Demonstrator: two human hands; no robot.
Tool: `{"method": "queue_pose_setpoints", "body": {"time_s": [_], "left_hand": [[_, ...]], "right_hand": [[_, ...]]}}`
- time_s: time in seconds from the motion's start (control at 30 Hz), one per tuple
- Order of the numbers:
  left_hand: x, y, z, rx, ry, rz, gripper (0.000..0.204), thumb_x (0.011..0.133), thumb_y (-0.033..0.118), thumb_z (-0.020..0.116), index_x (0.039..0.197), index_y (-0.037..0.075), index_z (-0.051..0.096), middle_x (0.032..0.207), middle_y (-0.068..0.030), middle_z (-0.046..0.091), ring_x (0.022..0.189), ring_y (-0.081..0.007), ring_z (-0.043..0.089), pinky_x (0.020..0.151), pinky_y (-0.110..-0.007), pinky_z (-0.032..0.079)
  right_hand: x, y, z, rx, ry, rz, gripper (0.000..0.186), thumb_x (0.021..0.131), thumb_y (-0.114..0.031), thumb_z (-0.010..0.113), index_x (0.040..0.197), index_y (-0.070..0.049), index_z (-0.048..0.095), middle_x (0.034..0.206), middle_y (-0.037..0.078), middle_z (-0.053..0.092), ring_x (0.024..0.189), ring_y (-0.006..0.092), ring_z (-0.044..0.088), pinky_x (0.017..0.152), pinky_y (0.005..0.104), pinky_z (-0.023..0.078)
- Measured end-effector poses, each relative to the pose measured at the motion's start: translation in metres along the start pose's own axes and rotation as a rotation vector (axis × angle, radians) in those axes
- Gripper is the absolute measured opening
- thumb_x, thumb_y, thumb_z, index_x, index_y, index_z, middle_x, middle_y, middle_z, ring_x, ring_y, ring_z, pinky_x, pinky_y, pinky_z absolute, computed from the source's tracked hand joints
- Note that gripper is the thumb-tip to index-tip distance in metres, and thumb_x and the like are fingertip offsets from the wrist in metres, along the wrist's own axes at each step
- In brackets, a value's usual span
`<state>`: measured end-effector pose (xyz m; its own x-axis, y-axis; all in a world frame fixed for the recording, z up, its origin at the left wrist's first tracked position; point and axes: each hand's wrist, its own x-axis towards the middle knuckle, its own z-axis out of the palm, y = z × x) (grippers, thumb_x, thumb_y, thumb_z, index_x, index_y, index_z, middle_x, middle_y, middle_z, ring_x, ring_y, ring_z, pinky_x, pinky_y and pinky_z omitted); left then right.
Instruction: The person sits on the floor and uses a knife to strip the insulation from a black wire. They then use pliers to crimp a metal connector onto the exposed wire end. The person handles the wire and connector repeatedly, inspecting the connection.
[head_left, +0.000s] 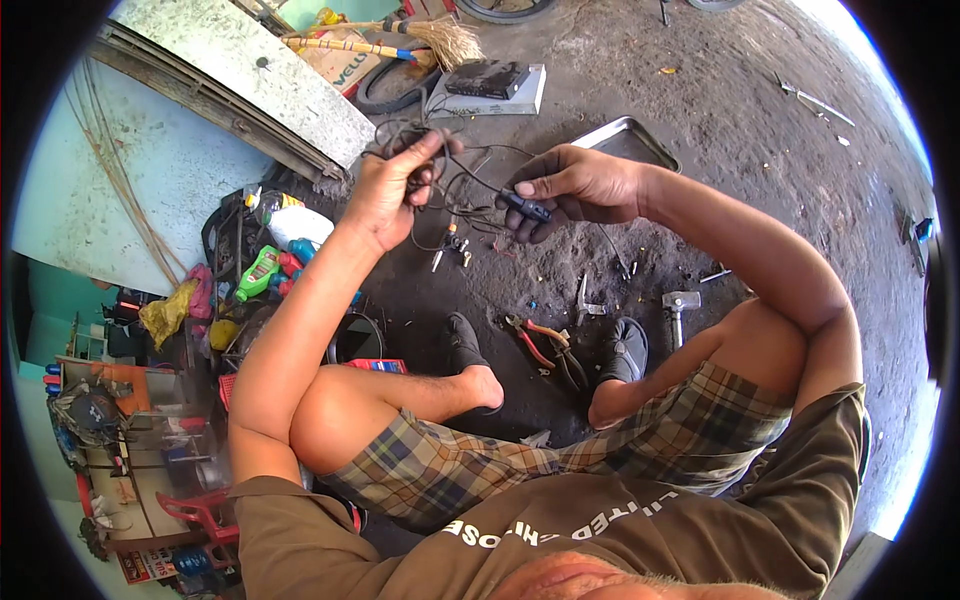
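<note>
My left hand is raised in front of me, closed around a tangled bundle of thin black wires. My right hand pinches a small black connector at the end of that wiring, between thumb and fingers. Loose wire ends with small plugs dangle below the hands, above the ground. I am squatting, with both knees and my black shoes under the hands.
Red-handled pliers, a metal tool and a hammer lie on the dirty concrete between my feet. A metal tray lies beyond my right hand. Bottles and cans crowd the left. A broom and a flat black box lie farther away.
</note>
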<state>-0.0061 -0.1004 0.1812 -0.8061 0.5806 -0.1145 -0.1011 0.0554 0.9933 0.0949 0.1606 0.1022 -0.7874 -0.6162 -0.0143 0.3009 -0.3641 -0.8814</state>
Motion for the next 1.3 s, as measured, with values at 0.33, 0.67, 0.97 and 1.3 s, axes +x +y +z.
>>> {"method": "queue_pose_setpoints", "body": {"time_s": [0.33, 0.67, 0.97, 1.3], "left_hand": [[0.011, 0.015, -0.056, -0.121, 0.200, 0.119, 0.018, 0.100, 0.026, 0.077, 0.108, 0.011, 0.072, 0.106, -0.0012, 0.075, 0.067, -0.0003, 0.045, 0.051, -0.018, 0.034], [0.011, 0.011, -0.067, -0.073, 0.363, 0.202, 0.018, 0.098, 0.025, 0.079, 0.104, 0.010, 0.072, 0.098, 0.0006, 0.074, 0.066, 0.0000, 0.047, 0.052, -0.020, 0.035], [0.014, 0.010, -0.065, -0.067, 0.426, 0.193, 0.020, 0.097, 0.029, 0.080, 0.100, 0.010, 0.074, 0.082, 0.0041, 0.068, 0.063, -0.0029, 0.049, 0.051, -0.023, 0.037], [0.006, 0.025, -0.106, -0.089, 0.431, 0.274, 0.032, 0.108, 0.040, 0.062, 0.121, 0.013, 0.070, 0.103, 0.0001, 0.077, 0.075, -0.0032, 0.058, 0.059, -0.021, 0.044]], "right_hand": [[0.004, 0.021, 0.004, 0.025, -0.083, 0.027, 0.045, 0.106, -0.031, 0.065, 0.130, 0.006, 0.055, 0.118, 0.020, 0.074, 0.113, 0.0334, 0.074, 0.099, 0.0461, 0.061], [-0.001, 0.004, 0.012, 0.067, -0.001, -0.042, 0.041, 0.108, -0.035, 0.063, 0.122, 0.003, 0.060, 0.110, 0.015, 0.075, 0.105, 0.0331, 0.078, 0.077, 0.0326, 0.066], [-0.007, -0.001, 0.016, 0.050, -0.010, -0.028, 0.037, 0.107, -0.036, 0.062, 0.118, -0.001, 0.061, 0.109, 0.017, 0.077, 0.103, 0.0337, 0.078, 0.078, 0.0365, 0.065], [-0.010, 0.012, -0.003, 0.027, -0.099, -0.071, 0.037, 0.108, -0.030, 0.055, 0.130, -0.001, 0.061, 0.112, 0.012, 0.073, 0.095, 0.0237, 0.073, 0.083, 0.0469, 0.061]]}}
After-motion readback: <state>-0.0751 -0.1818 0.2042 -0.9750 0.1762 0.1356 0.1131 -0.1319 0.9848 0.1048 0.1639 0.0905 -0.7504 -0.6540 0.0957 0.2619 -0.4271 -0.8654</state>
